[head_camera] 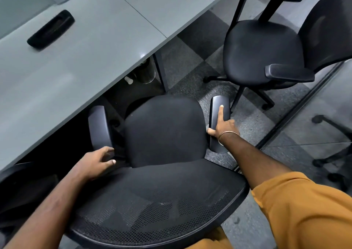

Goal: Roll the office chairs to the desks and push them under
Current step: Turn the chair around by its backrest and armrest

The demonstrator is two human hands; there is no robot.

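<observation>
Here, chair point(163, 132) facing the desk point(80, 62), right hand point(222, 126) on armrest point(219, 119)

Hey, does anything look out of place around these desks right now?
Yes. The second chair stands out on the carpet, turned side-on to the desk, not tucked under. Under the desk a small pale cup-like thing lies on the floor beside a shiny bin.
</observation>
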